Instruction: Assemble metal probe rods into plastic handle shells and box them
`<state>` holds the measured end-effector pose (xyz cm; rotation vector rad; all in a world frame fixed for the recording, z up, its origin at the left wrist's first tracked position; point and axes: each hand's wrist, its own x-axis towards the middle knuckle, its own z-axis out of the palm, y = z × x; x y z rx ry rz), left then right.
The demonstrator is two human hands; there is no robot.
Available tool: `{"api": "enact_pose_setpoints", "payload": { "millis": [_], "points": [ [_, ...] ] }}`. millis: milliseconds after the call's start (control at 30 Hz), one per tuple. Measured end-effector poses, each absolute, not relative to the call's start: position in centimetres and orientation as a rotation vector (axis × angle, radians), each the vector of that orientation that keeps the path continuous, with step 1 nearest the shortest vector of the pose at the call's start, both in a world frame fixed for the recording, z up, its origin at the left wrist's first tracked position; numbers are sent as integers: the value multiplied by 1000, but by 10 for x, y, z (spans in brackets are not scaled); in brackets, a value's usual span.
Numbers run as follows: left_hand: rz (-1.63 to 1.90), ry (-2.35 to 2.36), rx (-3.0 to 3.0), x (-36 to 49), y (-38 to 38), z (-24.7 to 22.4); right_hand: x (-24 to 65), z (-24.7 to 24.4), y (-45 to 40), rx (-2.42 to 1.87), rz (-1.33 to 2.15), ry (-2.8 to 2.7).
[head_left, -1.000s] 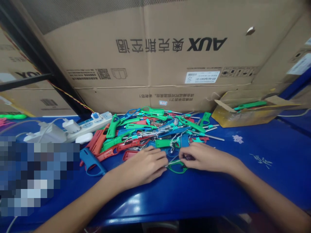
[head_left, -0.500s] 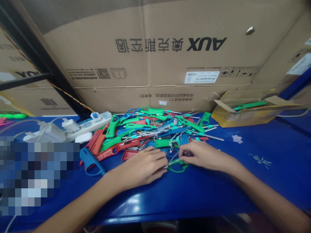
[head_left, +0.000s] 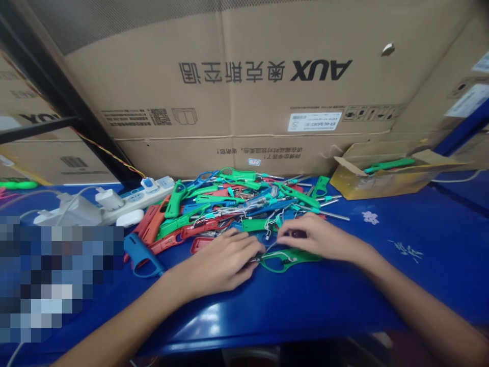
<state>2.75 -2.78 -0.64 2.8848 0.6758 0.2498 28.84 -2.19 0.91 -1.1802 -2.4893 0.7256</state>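
My left hand (head_left: 231, 260) is closed at the left end of an opened green lighter casing (head_left: 280, 262), its fingertips pinching the metal end. A thin white wire and small dark parts lie along the casing, which rests on the blue table just in front of the pile. In my right hand (head_left: 319, 237) is a screwdriver with a dark handle (head_left: 299, 234); its thin shaft (head_left: 272, 247) points down and left, towards my left fingertips. I cannot see the tip clearly. Behind both hands spreads a pile of green, red and blue lighter parts (head_left: 214, 209) with metal tubes and wires.
A small open carton (head_left: 385, 178) with green pieces stands at the back right. At the left are a white power strip (head_left: 133, 199) with chargers and a blue lighter casing (head_left: 141, 255). A large cardboard sheet (head_left: 229, 107) stands upright behind the blue table (head_left: 324, 311).
My right hand has lifted slightly and shifted off the green casing, so more of the casing and its wire shows. The screwdriver handle is higher. My left hand has barely moved.
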Motion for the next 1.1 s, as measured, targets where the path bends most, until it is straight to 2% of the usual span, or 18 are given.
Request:
{"api": "enact_pose_setpoints", "payload": {
  "millis": [167, 467, 767, 1000, 1100],
  "points": [
    [283, 697, 2897, 26, -27, -5, 296, -4, -7, -1346, 296, -2395],
    [427, 789, 2915, 24, -22, -2, 293, -13, -3, -1555, 87, -2442],
    [431, 768, 2915, 24, -20, -5, 293, -12, -5, -1655, 185, -2402],
    [440, 747, 2916, 24, -19, -6, 299, 2, -9, -1559, 639, -2392],
    [441, 752, 2915, 24, -19, -7, 296, 0, -9, -1557, 676, -2339]
  ]
}}
